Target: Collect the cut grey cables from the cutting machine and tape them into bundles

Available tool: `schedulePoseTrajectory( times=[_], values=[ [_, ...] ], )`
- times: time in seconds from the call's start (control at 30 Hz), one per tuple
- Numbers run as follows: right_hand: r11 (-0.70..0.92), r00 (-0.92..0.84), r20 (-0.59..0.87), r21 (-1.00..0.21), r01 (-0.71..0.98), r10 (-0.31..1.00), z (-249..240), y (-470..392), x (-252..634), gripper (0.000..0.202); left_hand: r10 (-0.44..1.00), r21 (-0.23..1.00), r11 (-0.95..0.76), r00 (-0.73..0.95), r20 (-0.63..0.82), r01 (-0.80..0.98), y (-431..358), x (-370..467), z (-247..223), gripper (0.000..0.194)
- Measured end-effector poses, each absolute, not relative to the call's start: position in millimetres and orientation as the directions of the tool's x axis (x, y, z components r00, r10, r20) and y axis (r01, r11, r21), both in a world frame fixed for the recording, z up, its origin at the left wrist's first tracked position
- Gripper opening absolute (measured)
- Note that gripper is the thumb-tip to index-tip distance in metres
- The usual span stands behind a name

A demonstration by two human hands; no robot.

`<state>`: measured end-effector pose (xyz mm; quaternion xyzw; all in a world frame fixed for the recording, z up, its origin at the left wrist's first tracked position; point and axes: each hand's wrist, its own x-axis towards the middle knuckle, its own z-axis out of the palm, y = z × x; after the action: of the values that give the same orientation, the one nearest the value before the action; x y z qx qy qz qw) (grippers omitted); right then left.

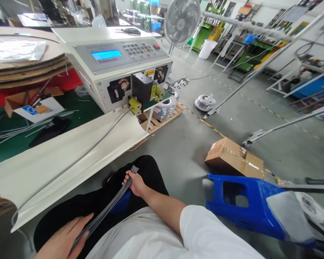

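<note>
Across my lap lies a bundle of thin grey cables (109, 208), slanting from lower left to upper right. My right hand (135, 182) is closed around its upper end, with the cut tips poking out past the fingers. Farther down, my left hand (70, 233) holds the lower part between thumb and long, fairly straight fingers; the bundle's far end is hidden there. A single grey cable (78, 160) runs down a cream chute (108, 144) from the yellow rollers (135, 105) of a wire-cutting machine (93, 77) with a lit blue display.
Left of the machine, a green bench (83, 105) carries an open carton (37, 108) and loose wires. Wire coils (164, 108) rest on a wooden pallet. At right stand a cardboard box (232, 158), a blue plastic stool (248, 208) and slanting metal poles (248, 68). Behind is a fan (182, 21).
</note>
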<state>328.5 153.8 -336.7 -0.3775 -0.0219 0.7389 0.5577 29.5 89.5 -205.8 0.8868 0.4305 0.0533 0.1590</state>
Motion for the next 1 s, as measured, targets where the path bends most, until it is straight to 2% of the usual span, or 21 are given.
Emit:
schedulePoseTrajectory(
  times=[0.07,0.13,0.23,0.3,0.43,0.67,0.8,0.87,1.0],
  values=[
    [-0.372,-0.087,-0.532,-0.457,-0.808,0.842,-337.7,153.1,328.5,0.021,0.698,0.247,-0.704,0.713,0.068,0.666,113.7,80.1,-156.8,0.045],
    [-0.368,-0.079,-0.533,-0.462,-0.807,0.842,-337.8,152.6,328.3,0.023,0.701,0.177,-0.713,0.685,0.197,0.678,138.1,117.1,-123.1,0.042],
    [-0.37,-0.081,-0.528,-0.47,-0.801,0.846,-335.5,152.1,328.7,0.026,0.81,0.077,-0.505,0.441,0.386,0.86,171.7,145.6,-105.5,0.046],
    [-0.371,-0.083,-0.524,-0.474,-0.799,0.848,-333.0,151.4,329.5,0.028,0.847,0.05,-0.345,0.288,0.447,0.937,187.7,151.8,-108.8,0.055],
    [-0.374,-0.087,-0.521,-0.476,-0.796,0.849,-330.1,150.4,331.1,0.029,0.883,0.033,-0.227,0.191,0.429,0.973,197.1,149.8,-124.8,0.067],
    [-0.381,-0.083,-0.515,-0.507,-0.773,0.853,-331.2,152.8,330.2,0.03,0.913,-0.043,-0.199,0.201,0.355,0.979,181.7,123.8,-134.6,0.066],
    [-0.38,-0.094,-0.501,-0.506,-0.774,0.86,-329.2,152.9,330.8,0.03,0.934,0.054,-0.267,0.244,0.262,0.962,173.1,92.2,-132.2,0.045],
    [-0.381,-0.094,-0.503,-0.506,-0.773,0.859,-327.5,153.1,331.3,0.03,0.92,0.095,-0.31,0.273,0.283,0.946,162.7,73.2,-130.0,0.033],
    [-0.387,-0.088,-0.509,-0.52,-0.762,0.856,-325.0,154.4,332.0,0.034,0.822,0.01,-0.468,0.432,0.371,0.883,121.9,45.1,-128.2,0.027]
  ],
)
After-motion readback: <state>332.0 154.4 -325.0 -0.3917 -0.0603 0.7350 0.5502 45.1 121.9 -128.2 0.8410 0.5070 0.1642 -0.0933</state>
